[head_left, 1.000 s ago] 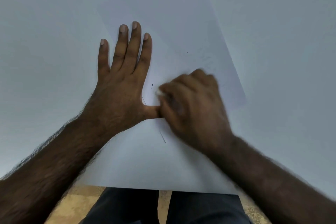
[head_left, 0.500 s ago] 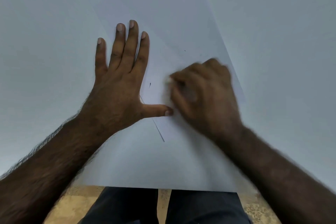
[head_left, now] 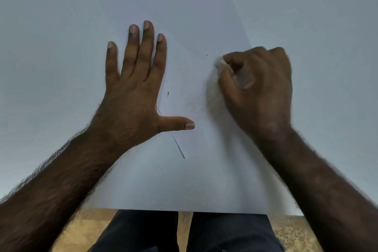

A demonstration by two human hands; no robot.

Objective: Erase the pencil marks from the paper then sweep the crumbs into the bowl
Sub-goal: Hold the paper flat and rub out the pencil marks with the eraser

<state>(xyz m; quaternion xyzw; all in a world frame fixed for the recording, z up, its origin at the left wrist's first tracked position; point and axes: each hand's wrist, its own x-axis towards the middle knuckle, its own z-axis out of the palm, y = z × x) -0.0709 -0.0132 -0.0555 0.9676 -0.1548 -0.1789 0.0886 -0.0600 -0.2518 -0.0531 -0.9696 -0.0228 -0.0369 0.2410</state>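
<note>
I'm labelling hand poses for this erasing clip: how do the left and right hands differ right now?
The left hand lies flat, fingers straight and spread; the right hand is curled. The left hand holds nothing and presses on the paper; the right hand pinches a pale eraser. Both are over the paper.

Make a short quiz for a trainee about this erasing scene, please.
1. True or false: the left hand lies flat on the paper.
2. What does the right hand pinch: (a) pencil, (b) eraser, (c) nothing?
3. Is a pencil line left on the paper?

Key: 1 true; 2 b; 3 yes, it runs from under the left thumb toward the person.
</note>
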